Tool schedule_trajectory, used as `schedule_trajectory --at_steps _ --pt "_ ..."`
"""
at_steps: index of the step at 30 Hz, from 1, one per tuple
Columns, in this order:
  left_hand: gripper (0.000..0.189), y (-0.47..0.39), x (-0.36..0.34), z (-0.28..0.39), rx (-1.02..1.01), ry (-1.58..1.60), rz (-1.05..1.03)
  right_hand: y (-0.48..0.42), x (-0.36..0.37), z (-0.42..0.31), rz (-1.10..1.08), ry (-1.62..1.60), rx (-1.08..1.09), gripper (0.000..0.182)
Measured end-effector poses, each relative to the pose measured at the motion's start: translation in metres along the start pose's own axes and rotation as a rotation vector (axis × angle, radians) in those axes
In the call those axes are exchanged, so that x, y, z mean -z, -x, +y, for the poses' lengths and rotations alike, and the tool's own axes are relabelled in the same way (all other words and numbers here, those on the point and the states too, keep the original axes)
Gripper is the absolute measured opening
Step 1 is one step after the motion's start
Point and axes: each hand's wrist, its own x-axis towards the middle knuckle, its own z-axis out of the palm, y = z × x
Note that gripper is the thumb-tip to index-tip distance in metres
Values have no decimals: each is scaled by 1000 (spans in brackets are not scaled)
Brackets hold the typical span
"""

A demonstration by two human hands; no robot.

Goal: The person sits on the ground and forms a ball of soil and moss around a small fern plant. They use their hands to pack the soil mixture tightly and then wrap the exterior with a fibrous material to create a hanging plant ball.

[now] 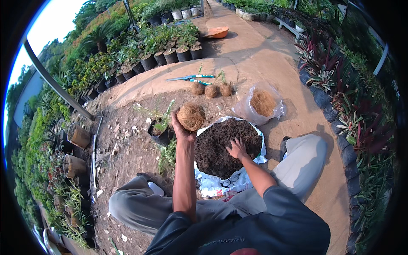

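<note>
A round ball of brown coir fibre [191, 116] rests in my left hand [182, 128], held up beside the soil sack. My right hand [237, 148] lies with fingers spread on the dark, fibrous potting soil [212, 149]; whether it grips any soil cannot be told. Around the soil runs the rolled-down rim of a white woven sack [204, 181], between my bent legs. Just beyond it stands a clear plastic bag [247, 106] containing loose coir fibre [263, 102]. A fern in a black grow bag [162, 135] leans left of my left hand.
Ahead lie blue-handled hedge shears [191, 77] and three small fibre balls [211, 91], at least one with a sprouting fern. An orange pan [217, 32] sits farther up the path. Potted plants [148, 62] line the left, leafy plants in black bags [322, 97] the right.
</note>
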Motion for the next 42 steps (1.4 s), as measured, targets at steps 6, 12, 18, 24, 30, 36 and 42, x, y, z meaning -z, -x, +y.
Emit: schedule_trajectory --at_steps 6,12,18,24,30,36,42 --pt "47 -14 27 0 4 -64 -82 2 -21 12 -45 -63 -28 67" --pt "22 -7 23 -4 -270 -728 -58 -10 -4 -13 158 -186 36 51" --pt "25 -9 19 -22 -347 -1062 -88 -28 67 -54 -119 -1209 211 65" --pt "25 -13 24 -33 -418 -1229 -136 32 152 -114 -666 -1728 185 73" --pt "21 -5 14 -32 -496 -1383 -189 28 143 -142 -596 -1784 251 64" --pt "23 -10 28 -22 -477 -1405 -94 2 116 -157 -599 -1818 190 59" --pt "32 -1 35 -13 -448 -1408 61 -15 87 -170 -588 -1782 126 66"
